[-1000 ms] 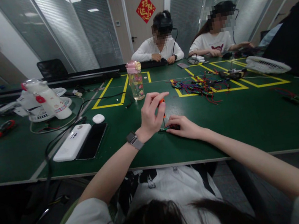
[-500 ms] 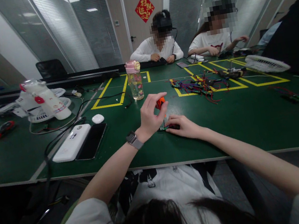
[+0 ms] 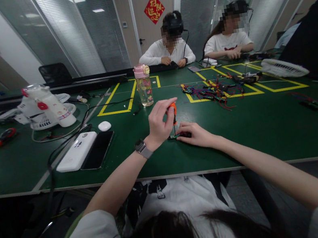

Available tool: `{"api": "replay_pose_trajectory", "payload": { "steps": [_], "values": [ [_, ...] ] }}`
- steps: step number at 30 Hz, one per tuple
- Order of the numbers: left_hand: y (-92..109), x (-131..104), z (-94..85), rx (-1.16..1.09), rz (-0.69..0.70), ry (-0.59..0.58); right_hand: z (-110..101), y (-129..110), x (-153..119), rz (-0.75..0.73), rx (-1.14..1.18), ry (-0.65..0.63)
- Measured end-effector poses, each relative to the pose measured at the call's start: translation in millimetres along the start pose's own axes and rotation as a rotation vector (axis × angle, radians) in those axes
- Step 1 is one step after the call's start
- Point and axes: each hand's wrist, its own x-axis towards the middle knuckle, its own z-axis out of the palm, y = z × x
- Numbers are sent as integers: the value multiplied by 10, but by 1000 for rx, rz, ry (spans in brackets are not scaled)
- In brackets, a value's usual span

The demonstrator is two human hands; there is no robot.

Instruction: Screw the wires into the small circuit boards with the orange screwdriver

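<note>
My left hand (image 3: 160, 123), with a watch on its wrist, holds an orange and black screwdriver (image 3: 174, 112) between thumb and fingers. The screwdriver stands upright, its thin shaft pointing down at a small green circuit board (image 3: 173, 137) on the green table (image 3: 142, 163). My right hand (image 3: 195, 134) rests on the table and pinches the board's right side, where a dark part shows under the fingers. Whether the tip sits in a screw is too small to tell.
Behind my hands stands a pink-lidded bottle (image 3: 144, 86). A white power bank (image 3: 77, 152), a phone (image 3: 97, 150) and a white case (image 3: 104, 126) lie left. Tangled wired boards (image 3: 212, 90) lie back right. Two people (image 3: 175, 46) sit across; a red-handled screwdriver (image 3: 4, 138) lies far left.
The fingers of my left hand have shifted around the screwdriver, and more of its orange handle shows. My right hand stays put. Across the table, the right person's hands have come together.
</note>
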Motion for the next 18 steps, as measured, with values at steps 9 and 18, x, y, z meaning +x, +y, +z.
{"api": "replay_pose_trajectory", "payload": {
  "steps": [9,18],
  "values": [
    [0,1,-4,6,1,-1,3,9,-1,-1,4,8],
    [3,7,-7,-1,7,3,5,-3,4,-6,7,12]
  ]
}}
